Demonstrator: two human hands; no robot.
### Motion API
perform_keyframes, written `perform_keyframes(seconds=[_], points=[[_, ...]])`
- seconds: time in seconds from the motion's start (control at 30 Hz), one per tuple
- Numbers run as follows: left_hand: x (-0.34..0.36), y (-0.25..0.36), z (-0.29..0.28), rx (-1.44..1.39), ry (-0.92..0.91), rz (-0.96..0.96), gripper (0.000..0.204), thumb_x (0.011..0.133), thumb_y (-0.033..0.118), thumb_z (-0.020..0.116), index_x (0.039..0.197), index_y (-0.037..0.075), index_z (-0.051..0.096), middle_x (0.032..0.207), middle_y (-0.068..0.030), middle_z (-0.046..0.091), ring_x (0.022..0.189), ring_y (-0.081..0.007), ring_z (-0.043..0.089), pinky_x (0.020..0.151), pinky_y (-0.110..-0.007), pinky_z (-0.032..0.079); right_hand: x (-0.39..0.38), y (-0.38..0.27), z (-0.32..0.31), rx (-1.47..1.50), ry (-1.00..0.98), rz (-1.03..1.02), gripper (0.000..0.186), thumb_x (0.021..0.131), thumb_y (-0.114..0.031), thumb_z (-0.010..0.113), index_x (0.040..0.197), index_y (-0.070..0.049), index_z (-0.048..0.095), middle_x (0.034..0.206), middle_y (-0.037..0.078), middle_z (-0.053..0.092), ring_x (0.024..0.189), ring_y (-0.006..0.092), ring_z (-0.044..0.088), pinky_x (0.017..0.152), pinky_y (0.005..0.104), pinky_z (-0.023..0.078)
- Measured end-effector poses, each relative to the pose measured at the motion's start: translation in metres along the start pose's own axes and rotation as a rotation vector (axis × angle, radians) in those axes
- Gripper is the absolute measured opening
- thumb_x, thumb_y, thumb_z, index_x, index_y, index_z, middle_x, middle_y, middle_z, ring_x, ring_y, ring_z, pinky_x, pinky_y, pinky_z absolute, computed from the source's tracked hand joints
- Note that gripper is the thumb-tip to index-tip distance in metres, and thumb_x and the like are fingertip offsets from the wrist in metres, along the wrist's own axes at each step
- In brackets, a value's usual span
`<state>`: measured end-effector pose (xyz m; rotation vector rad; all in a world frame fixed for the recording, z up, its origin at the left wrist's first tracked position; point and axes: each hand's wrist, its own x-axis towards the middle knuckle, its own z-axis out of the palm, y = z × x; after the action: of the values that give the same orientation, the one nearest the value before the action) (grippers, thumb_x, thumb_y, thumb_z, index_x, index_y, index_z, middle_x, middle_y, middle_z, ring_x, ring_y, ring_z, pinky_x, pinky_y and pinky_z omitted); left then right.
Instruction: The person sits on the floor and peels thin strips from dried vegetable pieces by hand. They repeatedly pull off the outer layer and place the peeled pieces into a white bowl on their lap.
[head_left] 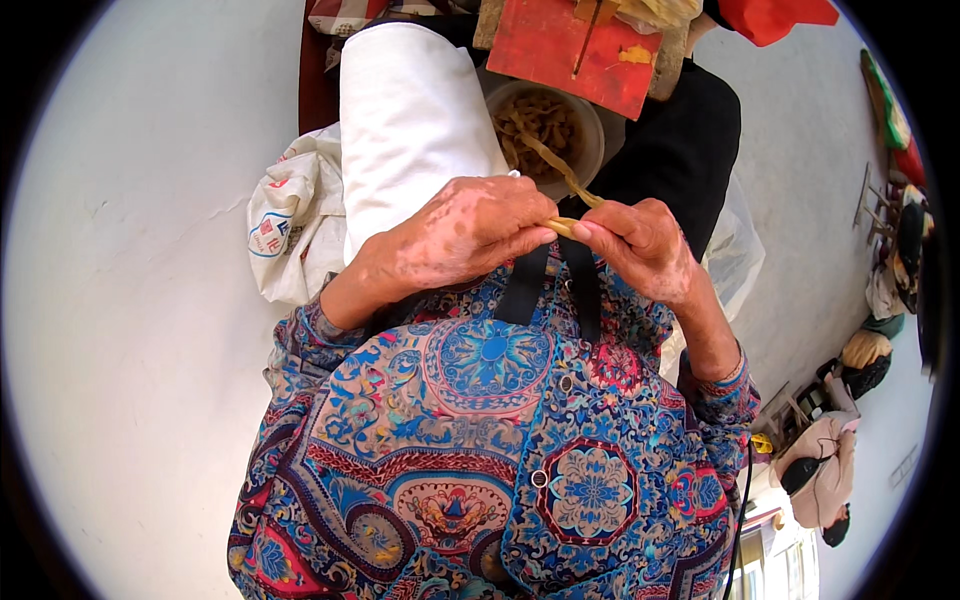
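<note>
Tan strip (552,158): one end down in the white bowl (597,152), the rest slanting out of it toward you and to the right, as far as your right hand (645,245). A short length also spans the gap on your side of the bowl, between right hand and left hand (470,225); likely the same strip, the join hidden by your fingers.

Both hands pinched closed on that span, thumbs against fingers, tips almost meeting. Span's long axis runs roughly side to side, dipping slightly rightward. Key relation, in my judgement: the trailing run meets your right hand, so that one is nearer the feed.

More tan strips (530,112) heaped inside the bowl. Left of it, white cloth (410,120) over your leg; farther left, a white bag (285,235). Beyond the bowl, a red board (550,55).
</note>
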<state>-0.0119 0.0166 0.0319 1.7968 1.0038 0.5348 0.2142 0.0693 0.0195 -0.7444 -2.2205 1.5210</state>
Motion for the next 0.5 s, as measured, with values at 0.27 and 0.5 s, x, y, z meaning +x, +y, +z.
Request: perform_keyframes(seconds=[0.27, 0.5], points=[[-0.032, 0.013, -0.033, -0.181, -0.206, 0.004, 0.012, 0.089, 0.009, 0.057, 0.092, -0.001, 0.06, 0.069, -0.0113, 0.058, 0.056, -0.0273, 0.057, 0.05, -0.035, 0.042, -0.018, -0.019, 0.018, -0.055, -0.013, -0.166, 0.016, 0.086, -0.013, 0.063, 0.076, -0.002, 0.057, 0.06, 0.011, 0.051, 0.051, 0.0299, 0.056, 0.043, 0.039, 0.04], [-0.016, -0.007, -0.07, -0.101, 0.094, -0.26, 0.017, 0.092, 0.014, 0.056, 0.09, -0.001, 0.062, 0.063, 0.0007, 0.052, 0.056, -0.0052, 0.046, 0.049, -0.022, 0.036, 0.031, -0.004, -0.001, -0.155, 0.165, -0.088, 0.021, 0.091, -0.016, 0.058, 0.075, -0.002, 0.054, 0.058, 0.015, 0.05, 0.052, 0.0352, 0.053, 0.046, 0.0403, 0.042]])
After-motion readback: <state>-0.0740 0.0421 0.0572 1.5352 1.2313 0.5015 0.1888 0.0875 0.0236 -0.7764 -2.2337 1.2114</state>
